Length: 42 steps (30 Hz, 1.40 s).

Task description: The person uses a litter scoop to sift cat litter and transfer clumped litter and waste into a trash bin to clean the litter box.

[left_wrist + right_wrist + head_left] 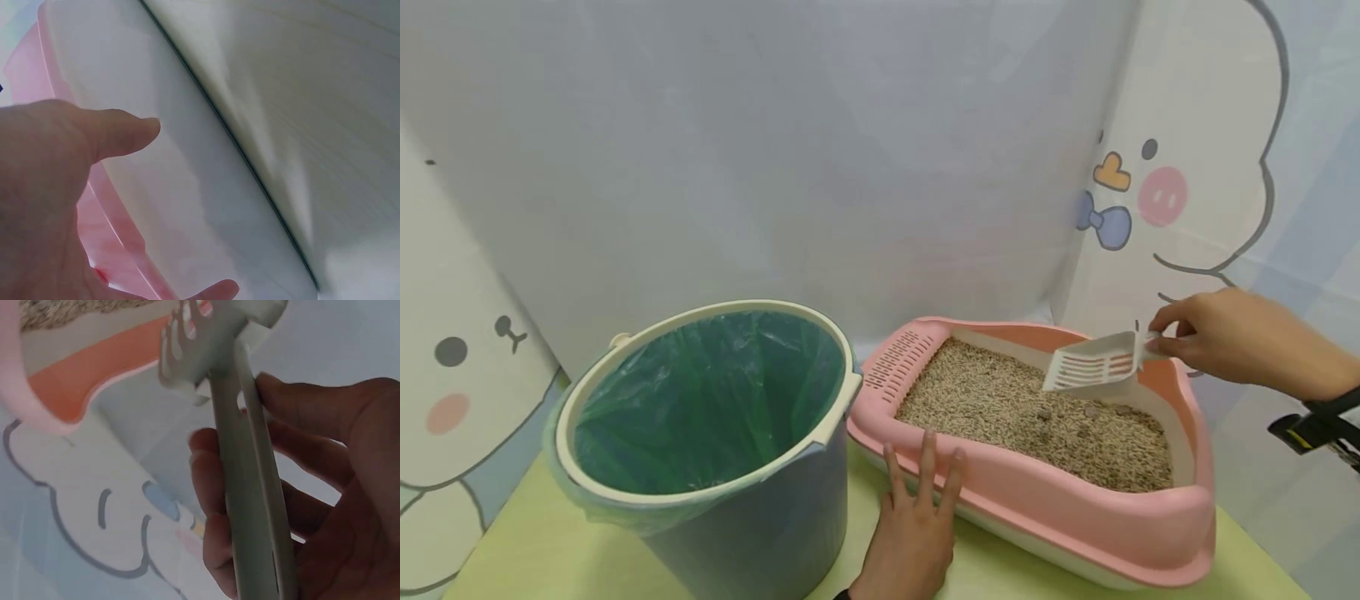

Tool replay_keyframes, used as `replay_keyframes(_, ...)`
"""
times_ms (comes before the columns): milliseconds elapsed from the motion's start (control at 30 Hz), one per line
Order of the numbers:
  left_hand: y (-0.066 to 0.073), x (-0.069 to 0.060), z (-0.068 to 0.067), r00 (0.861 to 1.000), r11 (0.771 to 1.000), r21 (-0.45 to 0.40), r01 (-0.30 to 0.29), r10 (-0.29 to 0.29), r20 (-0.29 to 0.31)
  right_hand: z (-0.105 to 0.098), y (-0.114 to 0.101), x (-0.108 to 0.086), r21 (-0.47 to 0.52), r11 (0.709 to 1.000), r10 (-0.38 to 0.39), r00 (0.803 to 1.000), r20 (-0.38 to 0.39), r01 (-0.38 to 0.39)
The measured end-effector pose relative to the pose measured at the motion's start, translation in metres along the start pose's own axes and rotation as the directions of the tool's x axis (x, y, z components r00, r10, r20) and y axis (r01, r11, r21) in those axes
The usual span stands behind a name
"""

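Note:
In the head view my right hand (1232, 337) grips the handle of a white slotted litter scoop (1093, 364), held over the far right part of a pink litter box (1037, 467). The right wrist view shows fingers and thumb wrapped round the scoop's handle (244, 487). Tan pellet litter (985, 392) fills the box, with a few darker clumps (1045, 414) near its middle. My left hand (913, 533) rests its spread fingertips on the box's near rim. In the left wrist view the left thumb (128, 132) lies along the white lower side (169, 187).
Left of the litter box stands a grey bucket (767, 525) lined with a green plastic bag (700, 400). Both stand on a yellow-green tabletop (587, 558). White curtains (775, 150) with cartoon animals hang behind and at both sides.

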State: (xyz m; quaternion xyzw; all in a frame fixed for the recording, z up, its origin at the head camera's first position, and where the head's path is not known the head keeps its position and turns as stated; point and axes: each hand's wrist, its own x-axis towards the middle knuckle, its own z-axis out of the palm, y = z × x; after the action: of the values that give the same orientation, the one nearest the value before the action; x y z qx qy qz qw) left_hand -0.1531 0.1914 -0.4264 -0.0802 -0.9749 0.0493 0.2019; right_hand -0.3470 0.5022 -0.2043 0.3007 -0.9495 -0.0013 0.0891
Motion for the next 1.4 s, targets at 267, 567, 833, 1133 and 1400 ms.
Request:
replay_keyframes(267, 0.0, 0.001, -0.001, 1.0, 1.0, -0.029, 0.009, -0.009, 0.003, 0.032, 0.019, 0.0, -0.161, 0.985, -0.046, 0.99, 0.13, 0.067)
replay_keyframes(567, 0.003, 0.002, -0.004, 0.999, 0.999, -0.044, 0.019, -0.017, 0.033, 0.067, 0.025, 0.007, -0.141, 0.977, -0.145, 0.984, 0.106, 0.159)
replay_keyframes(833, 0.003, 0.001, -0.002, 1.0, 1.0, -0.009, 0.013, -0.013, 0.005, 0.084, 0.025, 0.011, -0.072, 0.982, -0.165, 0.981, 0.1, 0.172)
replay_keyframes(1133, 0.002, 0.001, 0.0, 1.0, 1.0, 0.01, 0.011, -0.011, 0.004, 0.089, 0.014, 0.017, -0.013, 0.979, -0.2, 0.975, 0.097, 0.202)
replay_keyframes(1400, 0.003, 0.002, -0.002, 0.999, 0.999, 0.022, 0.023, -0.024, 0.022, 0.092, 0.007, 0.026, 0.034, 0.977, -0.212, 0.97, 0.121, 0.209)
